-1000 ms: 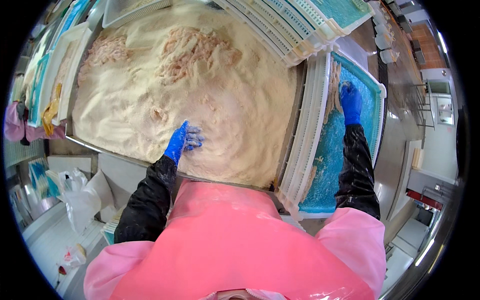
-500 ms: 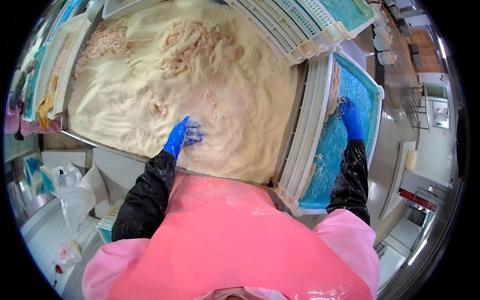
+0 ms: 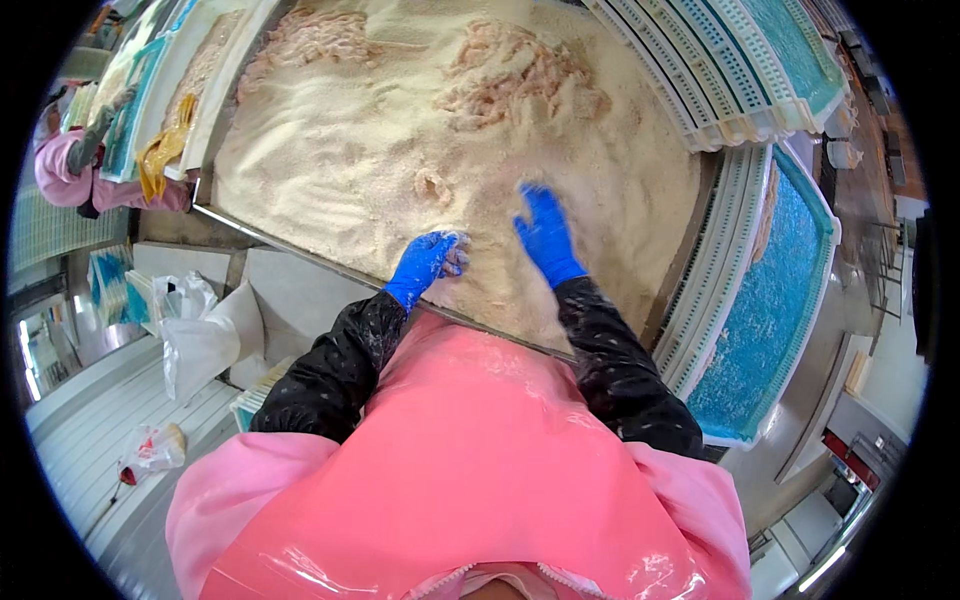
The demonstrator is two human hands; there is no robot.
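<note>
Both my hands wear blue gloves over a bed of pale, fine crumbs [image 3: 340, 180] in a metal-edged table. Near the front edge, my left hand [image 3: 430, 265] has its fingers curled inward and caked with crumbs. Whatever may lie inside them is hidden. My right hand [image 3: 547, 240] is over the crumbs to its right, fingers stretched forward, their tips blurred. A small crumb-coated piece of pale meat [image 3: 432, 187] rests in the bed just ahead of my hands. Farther off lies a heap of pink raw meat strips [image 3: 515, 75].
On the right stands a stack of white trays, the top one blue-lined [image 3: 765, 310], with pale coated pieces [image 3: 767, 215] along its left side. More stacked trays [image 3: 700, 70] rise at the far right. A second pink meat heap [image 3: 315, 40] is far left, and another person's pink sleeve [image 3: 65, 170] shows beyond.
My right hand has come left from the blue-lined tray to over the crumbs. My left hand's fingers have curled in more. The whole view has shifted, with the table appearing farther right.
</note>
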